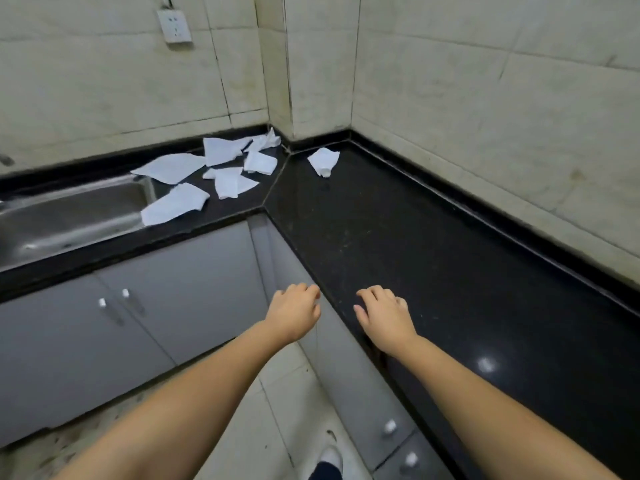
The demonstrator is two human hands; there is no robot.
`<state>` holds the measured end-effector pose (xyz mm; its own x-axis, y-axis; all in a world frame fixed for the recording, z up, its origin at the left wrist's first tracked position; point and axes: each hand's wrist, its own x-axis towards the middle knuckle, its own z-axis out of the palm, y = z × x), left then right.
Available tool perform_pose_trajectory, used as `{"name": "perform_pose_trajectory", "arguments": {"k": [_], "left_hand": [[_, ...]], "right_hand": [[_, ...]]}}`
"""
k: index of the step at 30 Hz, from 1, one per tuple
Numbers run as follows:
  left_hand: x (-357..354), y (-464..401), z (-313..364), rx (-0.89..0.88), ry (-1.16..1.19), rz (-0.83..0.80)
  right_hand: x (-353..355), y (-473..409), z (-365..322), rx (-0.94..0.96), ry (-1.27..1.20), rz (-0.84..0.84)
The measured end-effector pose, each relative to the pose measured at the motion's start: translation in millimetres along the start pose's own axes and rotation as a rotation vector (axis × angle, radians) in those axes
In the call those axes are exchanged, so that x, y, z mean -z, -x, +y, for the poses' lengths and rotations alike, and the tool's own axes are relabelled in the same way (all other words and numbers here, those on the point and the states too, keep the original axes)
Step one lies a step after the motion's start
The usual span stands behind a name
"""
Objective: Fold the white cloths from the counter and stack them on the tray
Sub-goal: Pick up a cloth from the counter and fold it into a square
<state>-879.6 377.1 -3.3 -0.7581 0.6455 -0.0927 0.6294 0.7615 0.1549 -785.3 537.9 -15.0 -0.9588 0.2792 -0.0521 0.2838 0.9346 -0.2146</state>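
Observation:
Several white cloths [221, 168] lie scattered and unfolded on the black counter [398, 237] in the far corner, beside the sink. One more white cloth [323, 161] lies crumpled apart from them, right of the counter seam. My left hand [294, 315] hovers in front of the counter's edge with loosely curled fingers and holds nothing. My right hand [386, 318] is over the counter's near edge, fingers relaxed and empty. Both hands are far from the cloths. No tray is in view.
A steel sink [69, 216] is set into the counter at the left, with one cloth overlapping its rim. Grey cabinet doors [138, 306] with white knobs stand below. Tiled walls enclose the corner, and a wall socket [174, 25] hangs above.

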Motion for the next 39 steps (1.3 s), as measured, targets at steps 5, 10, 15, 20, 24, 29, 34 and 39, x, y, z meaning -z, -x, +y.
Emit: {"name": "perform_pose_trajectory", "arguments": {"k": [5,10,15,20,24,29,34,39], "left_hand": [[21.7,-95.7,-29.3,0.026,0.062,-0.015],[35.6,-174.5,-53.2,0.036,0.088,-0.029],[36.1,-261.0,-79.6,-0.008,0.095,-0.076],[31.7,-367.5,-115.4,-0.086,0.075,-0.133],[34.6,-463.1,-146.0,-0.151,0.086,-0.18],[39.6,-551.5,-167.0,-0.259,0.104,-0.147],[29.8,-608.4,-172.9,-0.342,0.165,-0.169],[24.5,-623.4,-176.1,-0.432,0.114,-0.126]], "right_hand": [[11.2,-100.0,14.2,0.009,0.011,-0.036],[23.8,-179.0,24.2,0.007,0.012,-0.04],[26.9,-263.5,31.1,-0.049,-0.009,-0.036],[16.0,-361.6,29.1,-0.144,-0.039,-0.015],[6.7,-446.4,20.9,-0.257,-0.095,-0.018],[0.7,-534.8,11.6,-0.412,-0.239,-0.025],[-13.4,-594.5,11.4,-0.535,-0.35,-0.001],[-18.2,-605.5,10.1,-0.565,-0.431,0.081]]}}
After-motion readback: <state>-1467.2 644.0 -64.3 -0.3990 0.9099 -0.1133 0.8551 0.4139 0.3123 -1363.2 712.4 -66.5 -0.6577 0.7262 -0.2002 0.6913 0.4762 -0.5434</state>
